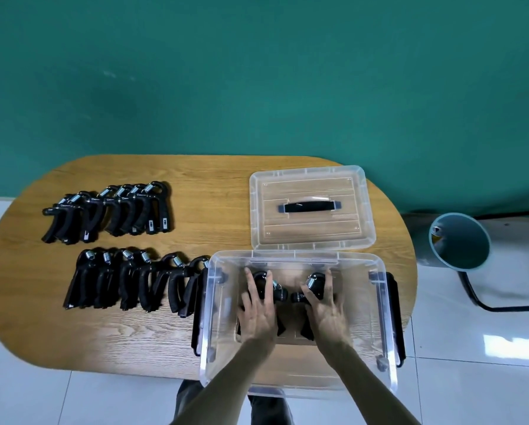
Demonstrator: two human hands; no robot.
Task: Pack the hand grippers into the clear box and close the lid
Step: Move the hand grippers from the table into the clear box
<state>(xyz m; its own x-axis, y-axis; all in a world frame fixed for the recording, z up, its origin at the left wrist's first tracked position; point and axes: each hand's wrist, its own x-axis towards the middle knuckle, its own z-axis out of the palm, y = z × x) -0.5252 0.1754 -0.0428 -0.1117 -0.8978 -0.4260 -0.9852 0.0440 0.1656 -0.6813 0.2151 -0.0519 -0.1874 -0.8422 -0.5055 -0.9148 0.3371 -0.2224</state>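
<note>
Both hands (291, 311) inside clear box (383, 320), each clasping a gripper (lid (310, 207) off behind), spare grippers (125, 246) left

I'm in a plain indoor room: teal wall (257, 72), white tiled floor (471, 348), oval wooden table (195, 191), bin (459, 240).

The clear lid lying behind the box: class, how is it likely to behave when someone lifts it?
The clear lid looks thin and hollow, so probably light. Its moulded ribs and raised rim suggest it stays fairly stiff, perhaps flexing slightly. The black handle at its middle should let it hang level.
</note>
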